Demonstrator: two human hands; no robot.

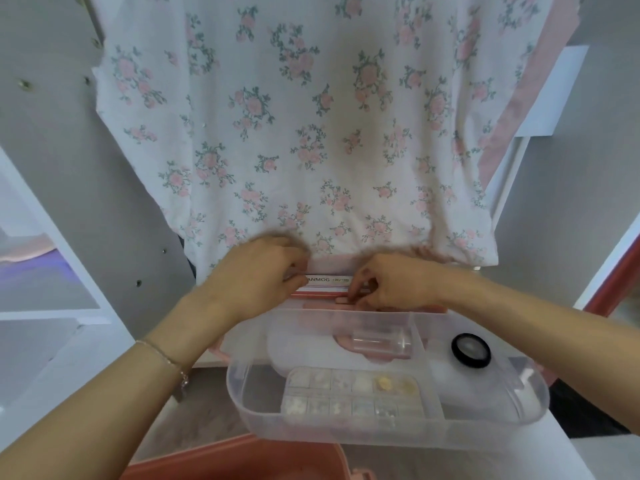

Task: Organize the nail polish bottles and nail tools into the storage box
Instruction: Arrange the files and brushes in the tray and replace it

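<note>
Head cam looks down at both hands working behind the clear tray [388,427]; the left hand [256,275] and right hand [391,284] each pinch an end of a white nail file [327,280], held flat over the pink storage box [346,263] under the floral cloth [294,133]; the tray holds a divided gem case [349,391], a clear bottle [381,341] lying sideways and a black-rimmed jar [471,350] in the right compartment.

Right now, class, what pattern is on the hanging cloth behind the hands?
White cloth with pink roses and green leaves, clear in the head view.
</note>
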